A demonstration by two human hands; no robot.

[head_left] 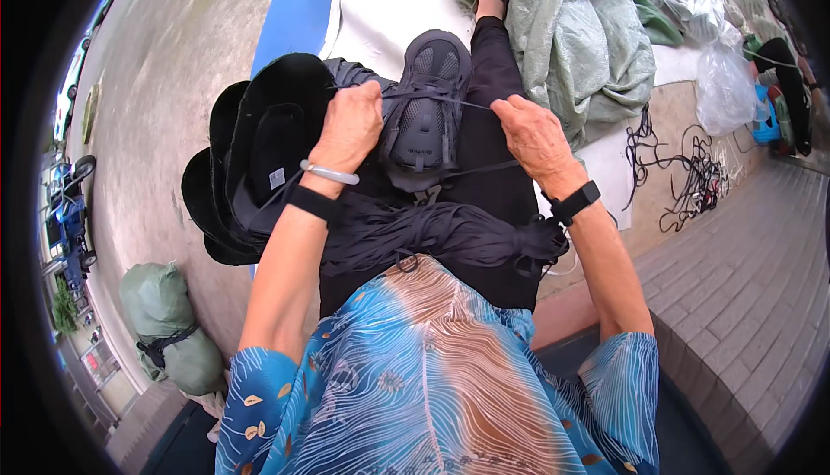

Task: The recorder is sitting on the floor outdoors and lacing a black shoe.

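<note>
A dark grey shoe upper (425, 133) with mesh panels lies across my lap between my hands. My left hand (350, 125) is closed on the shoelace at the upper's left side. To the right of the upper, my right hand (534, 133) pinches the shoelace (474, 104), which runs taut between the two hands across the lacing area. A thick bundle of dark laces (415, 235) rests on my lap nearer to me. Beside my left forearm stand several stacked black shoe uppers (290, 121), their openings facing me. Part of another grey upper is behind my left hand.
A pale green woven sheet (588, 43) is heaped at the far right, near clear plastic bags (726, 86). Tangled black cords (696, 177) lie on the ground at right. A tied green sack (177, 328) stands at left. A blue and white sheet (298, 17) covers the floor ahead.
</note>
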